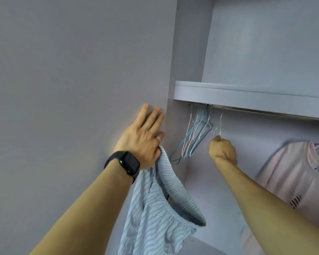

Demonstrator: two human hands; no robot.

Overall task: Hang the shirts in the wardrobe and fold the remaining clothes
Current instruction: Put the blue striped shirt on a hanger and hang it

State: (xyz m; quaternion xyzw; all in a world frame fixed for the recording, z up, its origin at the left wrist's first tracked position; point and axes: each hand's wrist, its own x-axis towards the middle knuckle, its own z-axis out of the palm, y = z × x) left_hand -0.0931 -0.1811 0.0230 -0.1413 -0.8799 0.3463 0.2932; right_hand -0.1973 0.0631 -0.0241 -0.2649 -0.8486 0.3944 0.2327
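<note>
Hands: my left hand (142, 137), fingers flat against the wardrobe panel (81, 70), pinches the striped blue shirt (155, 208) dangling beneath it; my right hand (222, 150), fisted, grips a white hanger (220, 124) on the rail (256, 110) under the shelf (247, 92), beside other hangers (195, 137) and a hung pale shirt (293, 172).

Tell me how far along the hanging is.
Done: one pale shirt already hangs on the rail. In hand: left hand holds the blue striped shirt; right hand grips a white hanger. Left: putting that shirt on it; folding is out of view.
</note>
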